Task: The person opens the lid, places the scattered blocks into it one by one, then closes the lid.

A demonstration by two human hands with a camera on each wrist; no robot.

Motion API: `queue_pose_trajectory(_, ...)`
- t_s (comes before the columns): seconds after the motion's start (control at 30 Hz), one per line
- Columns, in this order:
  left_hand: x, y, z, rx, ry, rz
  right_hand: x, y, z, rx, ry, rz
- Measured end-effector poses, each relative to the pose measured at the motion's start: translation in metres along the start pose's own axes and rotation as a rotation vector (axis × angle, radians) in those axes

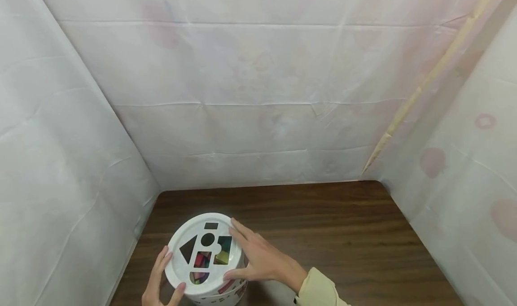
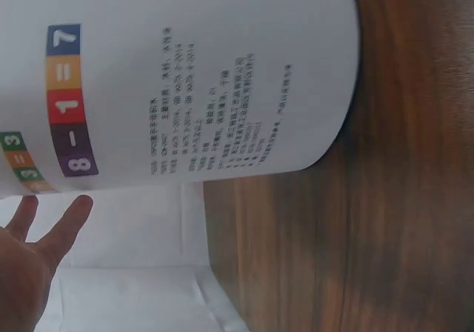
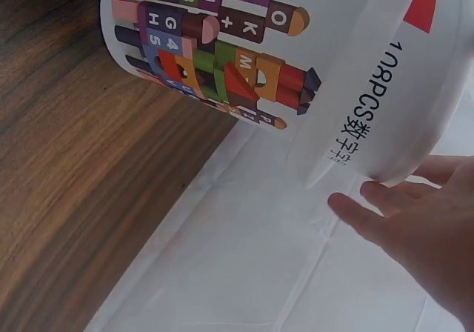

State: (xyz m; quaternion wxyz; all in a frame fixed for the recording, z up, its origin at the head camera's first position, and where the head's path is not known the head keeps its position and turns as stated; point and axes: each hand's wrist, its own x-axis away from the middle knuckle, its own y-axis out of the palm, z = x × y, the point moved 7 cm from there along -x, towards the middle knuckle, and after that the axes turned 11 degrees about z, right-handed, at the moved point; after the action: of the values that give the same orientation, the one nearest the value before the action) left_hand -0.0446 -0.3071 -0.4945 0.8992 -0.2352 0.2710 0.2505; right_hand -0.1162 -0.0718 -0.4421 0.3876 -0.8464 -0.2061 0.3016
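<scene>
A white toy-block bucket [image 1: 218, 299] stands on the wooden table, its side printed with coloured blocks, sums and lettering. Its round white lid [image 1: 220, 288] has several shaped cut-outs, through which coloured blocks [image 1: 222, 257] show inside. At the lid's left edge is my left hand [image 1: 155, 281], fingers and thumb spread, fingertips touching the rim. From the other side my right hand [image 1: 264, 259] rests its fingertips on the far right of the rim and its thumb lower down. Both wrist views show the fingers [image 2: 67, 228] fairly straight beside the bucket's upper part.
The dark wooden table [image 1: 323, 234] stretches away to the right of the bucket. White sheeting [image 1: 250, 131] hangs behind it and on both sides. A strip of tan tape [image 1: 424, 84] runs down the back right corner.
</scene>
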Motion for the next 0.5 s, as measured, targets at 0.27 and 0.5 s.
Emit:
queue_pose_trajectory(0.27,0.008,-0.005,-0.005,-0.001,-0.011,-0.040,0.003,0.000,-0.013,0.103,-0.027,-0.019)
queue_pose_trajectory(0.5,0.013,-0.003,-0.011,0.080,0.127,-0.026,0.005,0.002,-0.012,0.074,0.047,-0.078)
